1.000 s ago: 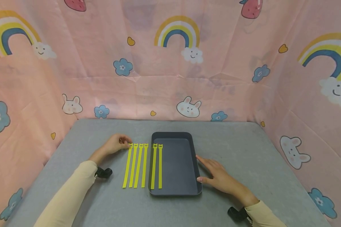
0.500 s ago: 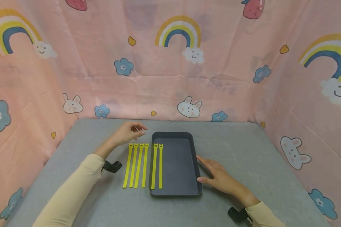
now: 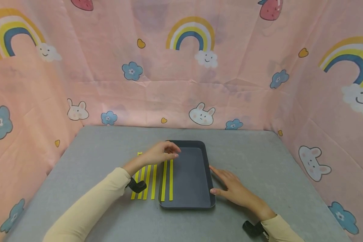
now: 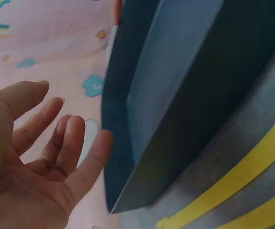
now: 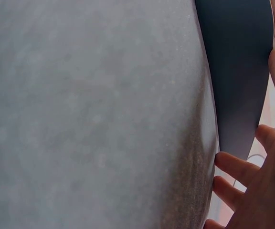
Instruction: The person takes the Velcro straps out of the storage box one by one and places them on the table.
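My left hand [image 3: 158, 153] hovers over the left side of a dark grey tray [image 3: 193, 178], its fingers loosely bent and holding nothing. In the left wrist view that hand [image 4: 47, 157] appears beside the tray's outer wall [image 4: 199, 109]. Two yellow cable straps [image 3: 171, 181] lie lengthwise inside the tray along its left side. Several more yellow straps [image 3: 154, 181] lie side by side on the table left of it; my left hand and wrist partly cover them. My right hand [image 3: 237, 191] rests against the tray's right wall, thumb and fingertips touching the rim.
A grey table [image 3: 260, 161] carries everything. Pink printed cloth [image 3: 169, 97] encloses it at the back and sides. Black wrist-camera mounts [image 3: 138, 185] stick out from both wrists, the left one above the loose straps.
From the top of the leftmost strap, my left hand has lifted and swung right across the row to the tray. The right hand, tray and straps stay put.
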`<state>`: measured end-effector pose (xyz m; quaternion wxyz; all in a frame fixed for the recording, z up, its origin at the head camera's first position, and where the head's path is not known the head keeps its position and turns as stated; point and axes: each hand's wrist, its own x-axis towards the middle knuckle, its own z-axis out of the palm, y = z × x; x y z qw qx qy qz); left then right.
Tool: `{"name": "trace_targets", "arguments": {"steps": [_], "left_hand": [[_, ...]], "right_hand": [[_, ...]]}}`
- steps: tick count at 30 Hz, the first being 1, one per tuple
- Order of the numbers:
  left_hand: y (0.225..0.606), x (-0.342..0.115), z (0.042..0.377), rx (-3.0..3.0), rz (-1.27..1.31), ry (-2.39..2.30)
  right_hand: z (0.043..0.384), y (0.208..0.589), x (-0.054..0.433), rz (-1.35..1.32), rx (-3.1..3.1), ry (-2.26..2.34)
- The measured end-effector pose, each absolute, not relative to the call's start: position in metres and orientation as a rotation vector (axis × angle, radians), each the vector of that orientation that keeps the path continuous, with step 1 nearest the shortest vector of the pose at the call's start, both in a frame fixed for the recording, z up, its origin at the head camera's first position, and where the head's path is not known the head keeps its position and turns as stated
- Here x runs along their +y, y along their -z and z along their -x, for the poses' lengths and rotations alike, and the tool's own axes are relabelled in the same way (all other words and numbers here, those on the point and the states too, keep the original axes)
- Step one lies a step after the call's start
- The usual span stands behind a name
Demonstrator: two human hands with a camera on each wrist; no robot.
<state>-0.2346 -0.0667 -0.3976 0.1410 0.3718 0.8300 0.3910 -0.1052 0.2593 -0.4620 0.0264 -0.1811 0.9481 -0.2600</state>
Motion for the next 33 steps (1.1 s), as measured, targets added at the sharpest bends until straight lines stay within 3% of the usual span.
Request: {"name": "trace_targets", "arguments": {"steps": [33], "left_hand": [[0.421, -0.035, 0.227, 2.425, -0.935, -0.896]], "right_hand": [[0.106, 0.463, 0.261, 0.546, 2.920, 0.801]]}}
